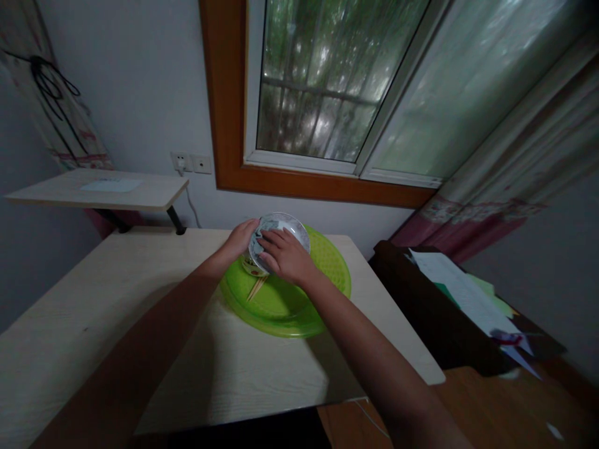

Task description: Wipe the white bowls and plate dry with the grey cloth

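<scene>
My left hand (241, 239) grips the left rim of a round, shallow dish (299, 231), tilted over a green plastic tray (290, 327). Inside the dish lies a bunched grey-green cloth (264, 229). My right hand (286, 254) presses this cloth against the dish's inner face, its fingers bent over it. Below the dish, a patterned bowl (253, 268) sits on the tray, mostly hidden. A pair of chopsticks (257, 288) lies on the tray just in front of that bowl.
The tray rests on a pale wooden table (140, 280). At the back left stands a small raised shelf (159, 194) with a paper (111, 185) on it. A window (337, 93) is behind. To the right, a dark cabinet (407, 299) bears papers (461, 290).
</scene>
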Demonstrator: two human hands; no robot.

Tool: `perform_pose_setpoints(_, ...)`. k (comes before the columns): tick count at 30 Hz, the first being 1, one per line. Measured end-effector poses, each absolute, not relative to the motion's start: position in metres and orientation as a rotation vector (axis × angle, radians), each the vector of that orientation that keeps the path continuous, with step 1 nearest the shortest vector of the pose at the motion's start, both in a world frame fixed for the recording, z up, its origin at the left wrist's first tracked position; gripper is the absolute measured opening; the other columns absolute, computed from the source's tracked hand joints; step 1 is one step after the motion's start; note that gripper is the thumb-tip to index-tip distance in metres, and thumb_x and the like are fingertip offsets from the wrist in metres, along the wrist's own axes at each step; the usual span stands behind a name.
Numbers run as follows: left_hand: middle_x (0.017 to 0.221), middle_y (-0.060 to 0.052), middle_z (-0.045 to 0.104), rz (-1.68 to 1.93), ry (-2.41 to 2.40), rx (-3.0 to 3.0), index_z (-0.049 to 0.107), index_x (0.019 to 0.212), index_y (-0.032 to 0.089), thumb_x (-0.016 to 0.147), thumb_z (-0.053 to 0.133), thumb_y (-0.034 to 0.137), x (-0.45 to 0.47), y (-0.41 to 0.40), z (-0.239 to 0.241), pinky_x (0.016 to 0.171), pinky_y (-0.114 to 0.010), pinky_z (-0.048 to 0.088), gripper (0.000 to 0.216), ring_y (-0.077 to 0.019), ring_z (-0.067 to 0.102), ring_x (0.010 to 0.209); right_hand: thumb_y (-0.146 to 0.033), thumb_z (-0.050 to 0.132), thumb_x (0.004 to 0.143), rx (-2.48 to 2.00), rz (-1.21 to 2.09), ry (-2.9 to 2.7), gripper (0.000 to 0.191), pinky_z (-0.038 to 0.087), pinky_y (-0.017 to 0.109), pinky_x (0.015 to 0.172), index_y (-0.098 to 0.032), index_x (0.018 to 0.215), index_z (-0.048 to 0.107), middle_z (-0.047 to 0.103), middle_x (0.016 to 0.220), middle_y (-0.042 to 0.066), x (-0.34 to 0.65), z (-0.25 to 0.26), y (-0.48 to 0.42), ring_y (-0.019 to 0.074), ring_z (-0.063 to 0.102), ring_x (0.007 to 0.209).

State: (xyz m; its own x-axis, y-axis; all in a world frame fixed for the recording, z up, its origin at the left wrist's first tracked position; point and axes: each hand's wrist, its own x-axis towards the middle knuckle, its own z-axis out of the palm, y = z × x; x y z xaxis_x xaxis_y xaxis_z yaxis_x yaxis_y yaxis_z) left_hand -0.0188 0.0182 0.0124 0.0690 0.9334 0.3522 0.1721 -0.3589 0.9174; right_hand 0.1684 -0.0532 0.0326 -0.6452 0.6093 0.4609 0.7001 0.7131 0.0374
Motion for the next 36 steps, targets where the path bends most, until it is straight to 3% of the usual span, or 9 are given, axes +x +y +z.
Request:
perform_pose_setpoints(5,0.110,-0.013,0.077,1.326,1.017,1.620,0.072,0.094,0.017,0.086,0.054,0.053,-0.019,0.023,0.006,0.103,-0.039,0.049,0.041,-0.0263,0.067,0.105,-0.042,0.041,0.109,-1.192,-0.385,-2.390,0.047,0.025,0.053,0.127,-0.018,0.145,0.059,0.054,0.156,0.009,0.170,0.034,-0.051,0.0300,0.046,0.144)
perform_pose_setpoints(10,0.109,-0.013,0.077,1.332,1.060,1.613,0.073,0.094,0.016,0.087,0.053,0.057,-0.021,0.023,0.006,0.099,-0.038,0.051,0.045,-0.0259,0.068,0.099,-0.041,0.039,0.109,-1.346,-0.442,-2.253,0.048,0.031,0.051,0.122,-0.014,0.143,0.060,0.057,0.153,0.013,0.178,0.034,-0.048,0.0323,0.048,0.141)
perform_pose_setpoints(17,0.100,-0.011,0.077,1.427,1.105,1.525,0.071,0.090,0.015,0.086,0.053,0.062,-0.027,0.024,0.004,0.091,-0.035,0.051,0.050,-0.0238,0.065,0.094,-0.042,0.031,0.110,-1.515,-0.552,-2.210,0.052,0.043,0.043,0.094,-0.015,0.102,0.075,0.074,0.105,0.017,0.186,0.043,-0.053,0.0307,0.059,0.110)
perform_pose_setpoints(24,0.087,-0.008,0.072,1.567,1.175,1.453,0.065,0.082,0.016,0.089,0.049,0.054,-0.031,0.028,0.002,0.082,-0.033,0.051,0.041,-0.0202,0.061,0.083,-0.041,0.031,0.111,-1.345,-0.522,-2.413,0.054,0.043,0.038,0.086,-0.017,0.093,0.075,0.072,0.095,0.012,0.186,0.041,-0.052,0.0243,0.060,0.092)
perform_pose_setpoints(28,0.093,-0.008,0.073,1.569,1.199,1.505,0.066,0.083,0.017,0.092,0.047,0.050,-0.032,0.028,0.003,0.089,-0.034,0.051,0.039,-0.0210,0.062,0.088,-0.040,0.033,0.111,-1.098,-0.289,-2.540,0.051,0.046,0.035,0.086,-0.017,0.095,0.075,0.072,0.096,0.010,0.183,0.038,-0.056,0.0211,0.062,0.091)
perform_pose_setpoints(32,0.098,-0.009,0.073,1.528,1.234,1.554,0.067,0.088,0.016,0.092,0.044,0.048,-0.030,0.028,0.004,0.095,-0.036,0.051,0.039,-0.0224,0.064,0.094,-0.036,0.038,0.111,-0.879,-0.002,-2.495,0.041,0.050,0.034,0.099,-0.016,0.115,0.073,0.073,0.113,0.010,0.177,0.035,-0.059,0.0213,0.064,0.109)
perform_pose_setpoints(36,0.101,-0.010,0.074,1.433,1.236,1.621,0.066,0.089,0.016,0.091,0.043,0.045,-0.026,0.027,0.005,0.096,-0.035,0.051,0.038,-0.0228,0.065,0.097,-0.035,0.038,0.110,-0.778,0.024,-2.491,0.042,0.046,0.039,0.113,-0.015,0.128,0.070,0.068,0.133,0.012,0.172,0.031,-0.055,0.0228,0.060,0.127)
